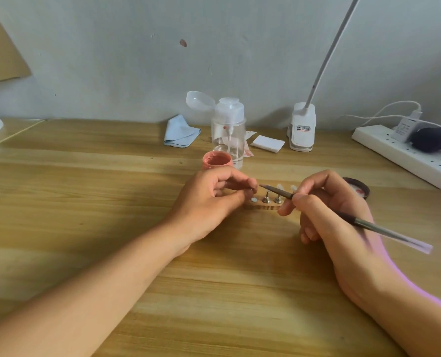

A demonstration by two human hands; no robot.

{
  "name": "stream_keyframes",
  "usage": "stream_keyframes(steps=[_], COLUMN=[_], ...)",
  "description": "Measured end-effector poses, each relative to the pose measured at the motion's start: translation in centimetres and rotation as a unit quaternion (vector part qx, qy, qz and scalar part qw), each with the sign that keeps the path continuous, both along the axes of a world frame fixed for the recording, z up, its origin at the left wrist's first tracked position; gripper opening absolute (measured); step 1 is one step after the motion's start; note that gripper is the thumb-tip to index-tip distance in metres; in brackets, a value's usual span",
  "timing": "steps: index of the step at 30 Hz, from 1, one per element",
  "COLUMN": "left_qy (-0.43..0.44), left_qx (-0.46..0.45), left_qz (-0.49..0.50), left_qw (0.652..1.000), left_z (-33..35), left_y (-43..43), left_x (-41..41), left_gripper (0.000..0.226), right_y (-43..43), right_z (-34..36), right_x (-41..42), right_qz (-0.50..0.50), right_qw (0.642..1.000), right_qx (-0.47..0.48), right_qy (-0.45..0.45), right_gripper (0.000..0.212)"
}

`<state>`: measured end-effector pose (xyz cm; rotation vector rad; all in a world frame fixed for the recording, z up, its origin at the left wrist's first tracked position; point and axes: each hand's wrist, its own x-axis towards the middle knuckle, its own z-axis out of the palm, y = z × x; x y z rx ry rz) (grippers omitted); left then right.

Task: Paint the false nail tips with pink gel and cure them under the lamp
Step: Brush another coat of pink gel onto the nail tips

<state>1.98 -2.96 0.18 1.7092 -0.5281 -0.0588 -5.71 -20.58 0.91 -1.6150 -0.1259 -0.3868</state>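
- Surface (85,189): pale wood-grain laminate with long streaked bands, set against a grey-white wall (111,47) marked by small scuffs and one reddish spot.
- Writing: a printed label in red and black is seen on the white lamp clip (301,127); it is too small to be read. A thin white arm rises from the clip.
- Along the wall: a folded blue cloth (180,131), a clear pump bottle (229,130) with its cap flipped open, white square pads (267,143), and a white power strip (405,153) with a plug and cables.
- Pink jar (217,161): round and open, placed just in front of the bottle. Its dark lid (357,188) lies behind the right hand.
- Nail tips (280,187): translucent and oval, mounted on small metal pegs in a wooden stand (263,207) between the hands.
- Left hand (214,202): fingers curled, thumb and forefinger tips brought together; whether anything is pinched cannot be told.
- Right hand (330,210): a thin brush (343,216) is gripped pen-style, its tip pointed at the left fingertips.
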Motion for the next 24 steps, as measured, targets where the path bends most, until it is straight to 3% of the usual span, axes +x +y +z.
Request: stream_keyframes(steps=[13, 24], left_qy=[-0.033, -0.011], left_qx=[0.048, 0.12], left_qz=[0.031, 0.055], left_qw=[0.998, 0.991], left_z=[-0.6, -0.8], left_y=[-0.1, -0.3], left_x=[0.4, 1.0], left_gripper=[0.019, 0.011], right_y=[0.2, 0.2], right_z=[0.1, -0.3], right_x=[-0.4, -0.2], right_qz=[-0.037, -0.07], right_qw=[0.999, 0.997], right_qx=[0.026, 0.023], right_qy=[-0.028, -0.036], right_gripper=[0.008, 0.013])
